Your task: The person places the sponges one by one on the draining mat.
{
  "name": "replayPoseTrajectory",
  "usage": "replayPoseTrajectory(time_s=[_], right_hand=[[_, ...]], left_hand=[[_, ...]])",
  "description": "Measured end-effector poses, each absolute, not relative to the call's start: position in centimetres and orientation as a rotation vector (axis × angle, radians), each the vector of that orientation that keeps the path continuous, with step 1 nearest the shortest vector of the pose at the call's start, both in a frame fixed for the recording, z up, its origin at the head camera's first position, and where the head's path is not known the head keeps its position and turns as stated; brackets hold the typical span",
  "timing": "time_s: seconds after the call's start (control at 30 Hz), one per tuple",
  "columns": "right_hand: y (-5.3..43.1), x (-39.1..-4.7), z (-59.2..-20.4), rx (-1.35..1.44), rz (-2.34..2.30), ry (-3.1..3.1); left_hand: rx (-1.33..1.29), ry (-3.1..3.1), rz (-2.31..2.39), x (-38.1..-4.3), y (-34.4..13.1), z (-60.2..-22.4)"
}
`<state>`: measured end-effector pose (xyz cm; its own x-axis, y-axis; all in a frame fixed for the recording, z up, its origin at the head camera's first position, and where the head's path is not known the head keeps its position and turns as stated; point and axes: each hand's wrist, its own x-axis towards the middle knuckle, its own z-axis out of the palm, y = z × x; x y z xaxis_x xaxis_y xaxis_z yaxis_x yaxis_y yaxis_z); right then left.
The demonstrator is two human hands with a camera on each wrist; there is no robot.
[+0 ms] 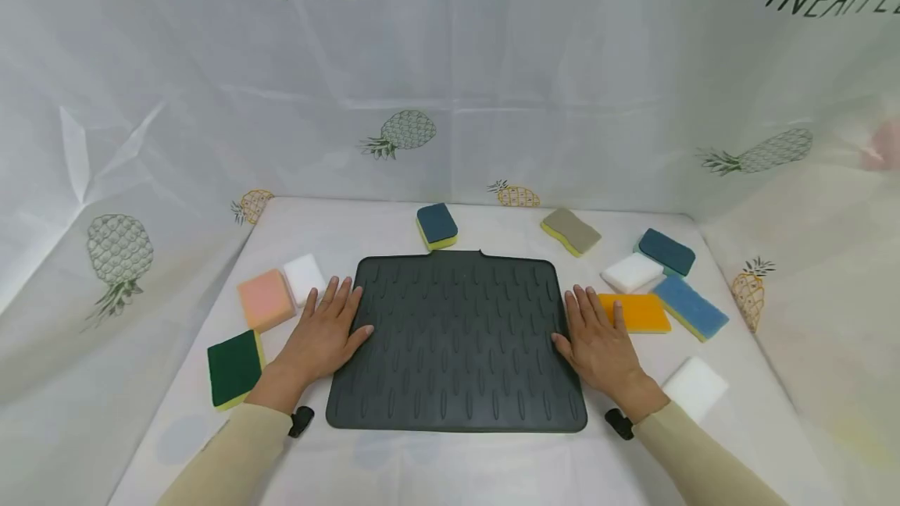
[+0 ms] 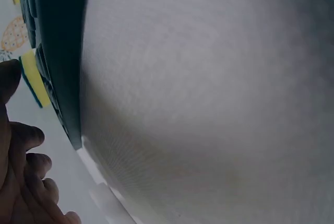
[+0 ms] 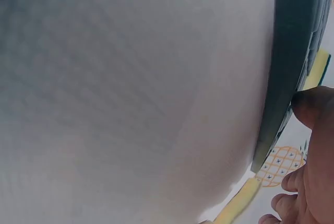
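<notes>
Left hand [image 1: 326, 336], right hand [image 1: 599, 342] flanked dark mat [image 1: 453, 342], fingers straight, grasping nothing; contact unclear; apparently steadying step; lift required curled fingers.

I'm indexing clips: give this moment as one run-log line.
mat: on table | left hand: at mat's left edge | right hand: at mat's right edge | sponges: left, right and beyond mat

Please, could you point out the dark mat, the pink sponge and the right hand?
Dark mat [image 1: 455, 342]: head view, middle of its patterned top.
Pink sponge [image 1: 264, 298]: head view, middle of its upper face.
Right hand [image 1: 601, 348]: head view, back of the hand.
</notes>
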<state>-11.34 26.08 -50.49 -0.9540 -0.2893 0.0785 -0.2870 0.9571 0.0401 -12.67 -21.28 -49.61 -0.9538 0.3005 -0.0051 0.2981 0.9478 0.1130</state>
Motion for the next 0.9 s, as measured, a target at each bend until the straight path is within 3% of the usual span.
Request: replayPoseTrajectory(time_s=[0.53,0.9], right_hand=[[26.2,-12.1,-49.9,0.546,-0.077,-2.883],[24.0,-18.9,-45.5,0.731,-0.007,-2.630]], left_hand=[[0.517,3.025,0.123,-12.5,-21.1,-50.0],[0.525,3.007,0.144,-12.2,-21.1,-50.2]])
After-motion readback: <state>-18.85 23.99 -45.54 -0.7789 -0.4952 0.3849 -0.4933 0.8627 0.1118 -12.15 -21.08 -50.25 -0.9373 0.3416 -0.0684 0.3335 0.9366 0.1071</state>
